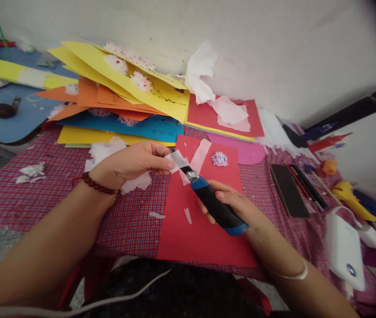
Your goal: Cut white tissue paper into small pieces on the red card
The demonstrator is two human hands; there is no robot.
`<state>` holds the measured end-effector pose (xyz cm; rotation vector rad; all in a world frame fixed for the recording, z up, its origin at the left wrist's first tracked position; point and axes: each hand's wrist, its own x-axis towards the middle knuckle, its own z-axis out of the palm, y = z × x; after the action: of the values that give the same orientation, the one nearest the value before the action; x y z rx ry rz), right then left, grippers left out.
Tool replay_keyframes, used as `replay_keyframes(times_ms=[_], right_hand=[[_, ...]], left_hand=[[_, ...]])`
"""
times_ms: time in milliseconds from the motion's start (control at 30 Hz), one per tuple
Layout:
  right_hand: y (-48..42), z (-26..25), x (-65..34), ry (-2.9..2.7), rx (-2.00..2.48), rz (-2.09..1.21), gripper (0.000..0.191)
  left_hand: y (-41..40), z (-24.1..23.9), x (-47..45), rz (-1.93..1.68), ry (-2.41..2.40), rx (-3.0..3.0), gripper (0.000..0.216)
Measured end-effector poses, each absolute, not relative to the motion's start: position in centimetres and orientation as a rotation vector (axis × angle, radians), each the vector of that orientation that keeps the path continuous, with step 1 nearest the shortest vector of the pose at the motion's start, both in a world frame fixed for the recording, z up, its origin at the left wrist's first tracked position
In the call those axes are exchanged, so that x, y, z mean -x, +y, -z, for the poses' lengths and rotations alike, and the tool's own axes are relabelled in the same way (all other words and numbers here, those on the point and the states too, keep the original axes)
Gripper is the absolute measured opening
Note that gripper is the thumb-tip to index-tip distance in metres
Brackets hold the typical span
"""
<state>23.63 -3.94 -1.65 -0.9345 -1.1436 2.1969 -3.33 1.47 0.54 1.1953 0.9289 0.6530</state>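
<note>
My left hand (151, 160) pinches a small piece of thin white paper (175, 160) between thumb and fingertips. In my right hand (231, 201) is a cutting tool (215, 204) with a thick black and blue handle and a metal neck; whether it is a knife or shears I cannot tell. Its dark tip (185, 169) meets the paper. Both hands are over a red sheet (204, 238). On that sheet lie a pale pink paper strip (201, 154), a small scrap (188, 215) and a crinkled white-and-purple paper ball (219, 159).
Yellow cards (108, 75), orange cards (108, 97) and a blue card (141, 128) are stacked at the back left. Crumpled white tissue (201, 75) leans on the wall. A phone (289, 190), pens (310, 187) and a white power bank (344, 251) lie right on the checked cloth (135, 221).
</note>
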Motion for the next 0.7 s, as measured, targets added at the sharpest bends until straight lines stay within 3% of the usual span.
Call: replay_keyframes(times_ms=[400,700], right_hand=[[-3.86,1.83,-23.68,-1.156,0.921,-2.204,0.045],[-3.85,2.04,-23.65,-1.183,0.928,-2.201,0.044]], left_hand=[[1.56,0.05,3.44,-0.680,0.931,-1.251,0.004],[1.45,-0.14,3.17,-0.615,0.968,-1.360,0.022]])
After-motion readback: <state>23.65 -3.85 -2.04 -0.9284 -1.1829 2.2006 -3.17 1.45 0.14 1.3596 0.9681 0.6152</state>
